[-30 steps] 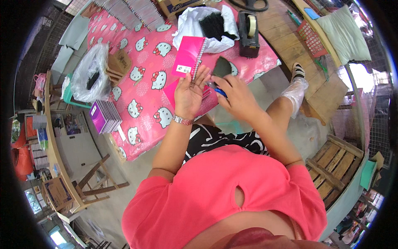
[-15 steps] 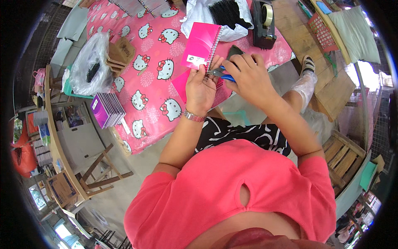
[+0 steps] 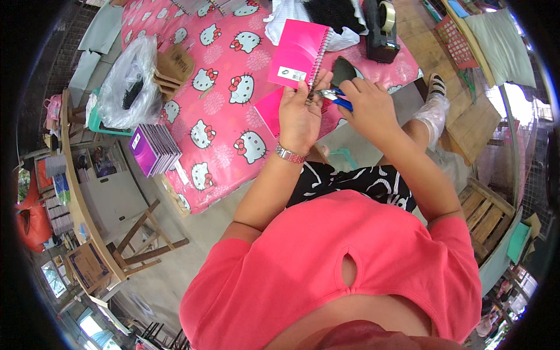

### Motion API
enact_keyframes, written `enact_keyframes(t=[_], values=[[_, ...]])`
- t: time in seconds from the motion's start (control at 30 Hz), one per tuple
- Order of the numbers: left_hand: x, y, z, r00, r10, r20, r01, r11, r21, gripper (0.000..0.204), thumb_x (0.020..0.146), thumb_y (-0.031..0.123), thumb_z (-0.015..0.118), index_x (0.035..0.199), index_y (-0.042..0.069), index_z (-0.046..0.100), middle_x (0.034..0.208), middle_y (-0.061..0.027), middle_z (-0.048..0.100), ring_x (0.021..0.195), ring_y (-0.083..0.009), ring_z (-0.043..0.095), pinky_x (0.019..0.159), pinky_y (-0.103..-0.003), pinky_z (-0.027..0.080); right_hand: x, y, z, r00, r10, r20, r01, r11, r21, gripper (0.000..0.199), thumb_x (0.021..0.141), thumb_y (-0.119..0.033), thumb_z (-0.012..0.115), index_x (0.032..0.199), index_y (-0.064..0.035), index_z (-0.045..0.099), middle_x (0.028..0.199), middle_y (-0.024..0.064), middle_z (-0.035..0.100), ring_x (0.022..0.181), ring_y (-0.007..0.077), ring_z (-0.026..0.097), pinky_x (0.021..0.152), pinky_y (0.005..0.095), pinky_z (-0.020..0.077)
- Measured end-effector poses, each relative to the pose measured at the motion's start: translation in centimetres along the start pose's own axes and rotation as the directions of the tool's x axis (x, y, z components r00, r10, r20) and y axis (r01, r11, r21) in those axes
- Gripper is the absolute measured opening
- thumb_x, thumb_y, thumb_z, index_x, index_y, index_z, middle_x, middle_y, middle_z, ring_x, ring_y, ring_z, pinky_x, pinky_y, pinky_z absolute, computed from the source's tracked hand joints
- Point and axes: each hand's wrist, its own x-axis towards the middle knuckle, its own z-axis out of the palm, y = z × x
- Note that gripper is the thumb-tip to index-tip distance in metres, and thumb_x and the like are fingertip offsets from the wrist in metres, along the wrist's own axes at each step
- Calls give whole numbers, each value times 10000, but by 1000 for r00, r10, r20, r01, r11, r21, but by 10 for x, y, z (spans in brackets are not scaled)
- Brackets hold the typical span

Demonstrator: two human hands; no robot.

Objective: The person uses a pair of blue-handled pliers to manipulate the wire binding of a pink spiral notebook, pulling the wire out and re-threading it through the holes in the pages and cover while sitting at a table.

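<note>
A pink notebook with a spiral wire along its right edge is held near its lower edge by my left hand, thumb on the cover. My right hand grips blue-handled pliers, their jaws at the lower end of the notebook's wire. Another pink cover lies on the table beneath, partly hidden by my left hand. Beyond the pliers sits a dark, flat piece whose kind I cannot make out.
On the patterned pink tablecloth stands a stack of purple notebooks at the left. Behind it are brown cardboard pieces and a clear plastic bag. A tape dispenser and black wires on white wrapping lie at the far side.
In the picture, both hands, the notebook and the pliers sit a little further right, as does the table, so the view has shifted. The pliers stay at the wire's lower end.
</note>
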Motion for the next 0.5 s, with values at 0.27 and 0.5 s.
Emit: enact_keyframes(t=[0.27,0.5], values=[[0,-3,-2,1000,-6,7,7,999,-49,353,1031,178,461,1324,-15,424,1320,-233,547,1249,-345,536,1035,-408,433,5,-1,5,994,-34,-100,38,999,39,475,687,-218,767,1110,-112,577,1022,78,566,1007,280,563,875,442,406],[0,-1,0,999,-49,7,49,995,-91,285,1053,178,414,1301,47,465,1318,-187,570,1236,-285,565,922,-335,479,4,2,6,986,-59,-154,67,997,47,475,667,-192,760,1103,-115,586,1022,70,571,997,274,566,868,432,402]])
